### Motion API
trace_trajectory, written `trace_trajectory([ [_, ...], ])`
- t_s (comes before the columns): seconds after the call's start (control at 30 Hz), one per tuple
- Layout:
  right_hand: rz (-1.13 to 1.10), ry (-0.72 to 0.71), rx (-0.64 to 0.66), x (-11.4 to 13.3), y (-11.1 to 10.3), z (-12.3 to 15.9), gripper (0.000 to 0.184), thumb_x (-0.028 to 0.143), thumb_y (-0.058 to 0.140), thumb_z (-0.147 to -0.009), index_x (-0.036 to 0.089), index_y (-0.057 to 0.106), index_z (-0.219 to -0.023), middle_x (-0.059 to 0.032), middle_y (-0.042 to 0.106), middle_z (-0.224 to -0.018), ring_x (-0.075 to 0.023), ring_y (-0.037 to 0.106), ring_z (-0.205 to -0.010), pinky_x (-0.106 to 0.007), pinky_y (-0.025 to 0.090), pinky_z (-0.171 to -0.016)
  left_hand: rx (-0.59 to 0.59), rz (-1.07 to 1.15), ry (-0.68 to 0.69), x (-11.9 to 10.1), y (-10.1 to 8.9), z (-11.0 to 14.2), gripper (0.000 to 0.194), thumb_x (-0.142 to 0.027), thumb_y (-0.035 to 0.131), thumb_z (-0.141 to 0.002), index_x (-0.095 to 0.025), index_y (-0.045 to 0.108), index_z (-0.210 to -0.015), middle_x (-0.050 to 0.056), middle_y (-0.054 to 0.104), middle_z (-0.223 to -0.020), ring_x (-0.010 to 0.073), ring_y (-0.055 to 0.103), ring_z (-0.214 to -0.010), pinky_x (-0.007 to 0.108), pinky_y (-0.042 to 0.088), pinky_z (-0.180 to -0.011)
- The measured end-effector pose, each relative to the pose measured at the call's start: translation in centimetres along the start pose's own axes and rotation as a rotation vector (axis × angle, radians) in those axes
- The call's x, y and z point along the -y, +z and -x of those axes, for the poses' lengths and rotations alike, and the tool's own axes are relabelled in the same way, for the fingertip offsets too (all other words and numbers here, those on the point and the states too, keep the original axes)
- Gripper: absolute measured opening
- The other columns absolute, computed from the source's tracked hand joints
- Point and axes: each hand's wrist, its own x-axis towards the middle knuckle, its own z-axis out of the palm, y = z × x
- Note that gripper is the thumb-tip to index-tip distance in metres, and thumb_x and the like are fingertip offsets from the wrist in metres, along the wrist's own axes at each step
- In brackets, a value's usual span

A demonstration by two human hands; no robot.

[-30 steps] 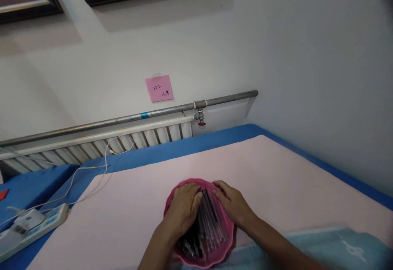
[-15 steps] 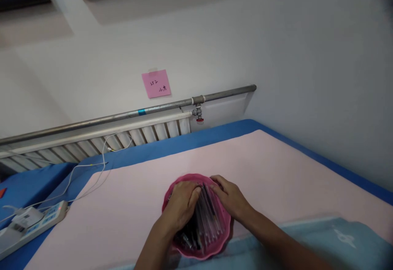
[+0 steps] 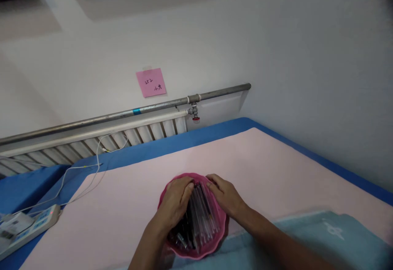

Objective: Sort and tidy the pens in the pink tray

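A pink bowl (image 3: pixel 215 237) with a wavy rim stands on the pale pink cloth (image 3: pixel 276 167), near the front edge, just beside a light blue towel (image 3: pixel 331 237). It is full of pens (image 3: pixel 199 221), mostly with clear barrels, some dark, lying side by side. The left hand (image 3: pixel 173 200) and the right hand (image 3: pixel 224 196) both lie curved over the pens and press the bundle from each side.
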Motion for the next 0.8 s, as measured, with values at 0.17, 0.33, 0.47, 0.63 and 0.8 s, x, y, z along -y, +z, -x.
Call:
trace_trajectory([
  [0.17,-0.003,0.003,0.002,0.0,0.0,0.0,0.027,0.033,0.040,-0.085,0.022,0.062,-0.097,-0.0053,0.068,-0.095,-0.0203,0.061,-0.087,-0.033,0.046,-0.079,0.041,0.071,-0.030,0.2,0.2,0.0,0.038,-0.036,0.031,-0.092,-0.024,0.060,-0.112,0.004,0.065,-0.114,0.0195,0.057,-0.104,0.040,0.039,-0.097],
  [0.33,-0.005,0.006,-0.004,0.1,0.0,0.1,0.026,0.033,0.041,-0.084,0.022,0.062,-0.096,-0.0048,0.068,-0.093,-0.0199,0.061,-0.086,-0.033,0.046,-0.079,-0.013,0.111,-0.063,0.5,-0.2,0.1,0.036,-0.035,0.032,-0.091,-0.024,0.060,-0.112,0.004,0.065,-0.113,0.0201,0.056,-0.105,0.040,0.041,-0.096],
  [0.47,-0.013,0.014,-0.005,0.0,0.0,0.0,0.025,0.031,0.042,-0.084,0.023,0.062,-0.095,-0.0044,0.068,-0.092,-0.0198,0.061,-0.085,-0.034,0.047,-0.079,-0.071,0.125,-0.109,1.3,-0.4,0.5,0.034,-0.032,0.035,-0.090,-0.023,0.060,-0.112,0.005,0.065,-0.115,0.0199,0.056,-0.106,0.040,0.041,-0.096],
  [0.63,-0.037,0.017,-0.005,0.1,-0.3,0.2,0.027,0.032,0.046,-0.083,0.022,0.060,-0.104,-0.0061,0.066,-0.103,-0.0203,0.061,-0.092,-0.035,0.047,-0.083,-0.153,0.075,-0.146,2.4,-0.3,1.6,0.031,-0.028,0.046,-0.084,-0.022,0.060,-0.111,0.006,0.065,-0.114,0.0212,0.057,-0.107,0.042,0.043,-0.095],
  [0.8,0.043,-0.053,-0.028,1.0,-0.3,1.0,0.044,0.032,0.059,-0.074,0.023,0.055,-0.116,-0.0087,0.058,-0.118,-0.0252,0.050,-0.111,-0.041,0.038,-0.097,-0.104,-0.008,-0.045,2.5,0.1,2.5,0.033,-0.028,0.051,-0.081,-0.024,0.059,-0.113,0.007,0.062,-0.120,0.0239,0.053,-0.113,0.046,0.040,-0.099],
])
